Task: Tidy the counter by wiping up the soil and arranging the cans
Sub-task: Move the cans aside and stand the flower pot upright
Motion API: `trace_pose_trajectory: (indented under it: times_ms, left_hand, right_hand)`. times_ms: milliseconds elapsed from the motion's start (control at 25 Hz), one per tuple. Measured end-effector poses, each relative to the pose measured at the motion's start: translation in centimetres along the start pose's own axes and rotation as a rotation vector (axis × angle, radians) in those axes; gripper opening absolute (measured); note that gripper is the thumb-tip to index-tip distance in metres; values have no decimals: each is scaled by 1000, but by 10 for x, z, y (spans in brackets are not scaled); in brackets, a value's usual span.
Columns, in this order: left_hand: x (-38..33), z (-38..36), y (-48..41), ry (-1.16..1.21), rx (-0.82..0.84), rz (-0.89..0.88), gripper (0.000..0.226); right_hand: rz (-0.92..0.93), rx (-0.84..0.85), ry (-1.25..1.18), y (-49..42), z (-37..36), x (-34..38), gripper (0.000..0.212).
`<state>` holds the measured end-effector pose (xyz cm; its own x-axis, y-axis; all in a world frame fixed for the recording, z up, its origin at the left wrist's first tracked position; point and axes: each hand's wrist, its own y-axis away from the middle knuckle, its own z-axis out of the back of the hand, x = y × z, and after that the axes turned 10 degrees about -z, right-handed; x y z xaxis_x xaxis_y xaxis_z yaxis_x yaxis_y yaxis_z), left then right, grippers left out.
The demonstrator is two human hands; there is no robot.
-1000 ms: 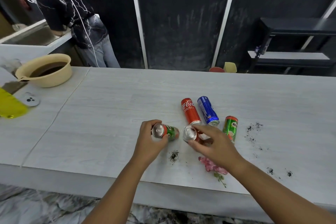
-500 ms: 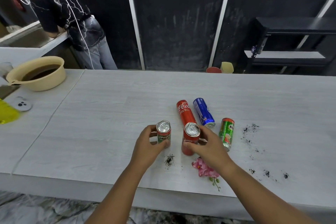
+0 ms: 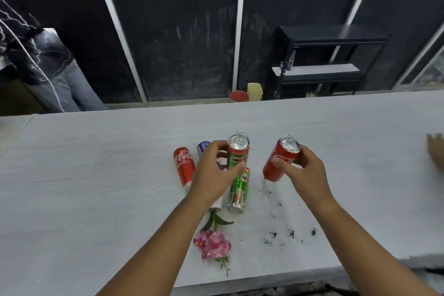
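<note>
Gripping the upright Milo can in the left hand and the tilted red cola can in the right hand, fingers wrapped around each, the person held both above the counter, apparently clear of the scattered soil, probably to stand them elsewhere.

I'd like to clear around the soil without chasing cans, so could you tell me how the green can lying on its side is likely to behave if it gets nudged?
The lying green can rests on its round side on the smooth counter, so a sideways nudge would probably roll it. A push along its length would more likely slide it. Whether it is full or empty cannot be told.
</note>
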<state>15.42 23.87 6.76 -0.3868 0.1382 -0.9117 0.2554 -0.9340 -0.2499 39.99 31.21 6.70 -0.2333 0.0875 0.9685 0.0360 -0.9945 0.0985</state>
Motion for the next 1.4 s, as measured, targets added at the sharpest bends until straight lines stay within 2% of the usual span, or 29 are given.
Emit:
trace_pose_trajectory:
  times_ms: [160,360,480,800,920,1000,1160,1400]
  left_hand:
    - [-14,-107,-42,15,132,1,54]
    - [-19,-213,-71,-6,271,-3,52]
    - [-14,-246,-77,-25,282,1,51]
    - [-3,-276,-89,-39,237,1,53]
    - [-5,-277,-93,-83,289,-10,64]
    - [0,-265,-88,-102,295,-5,72]
    - [15,-206,-72,-122,206,-53,60]
    - [33,-77,-61,-239,7,-15,44]
  right_hand:
    - [-83,-182,24,-48,81,-29,54]
    - [-92,-283,45,-86,138,-64,55]
    - [-97,-286,65,-101,156,-79,57]
    - [-192,-172,189,-123,170,-116,57]
    - [-232,-177,210,-114,167,-121,76]
    - [-283,-238,176,-97,161,-124,89]
    - [-226,-336,187,-49,130,-130,71]
    - [-98,-84,228,-17,46,-91,53]
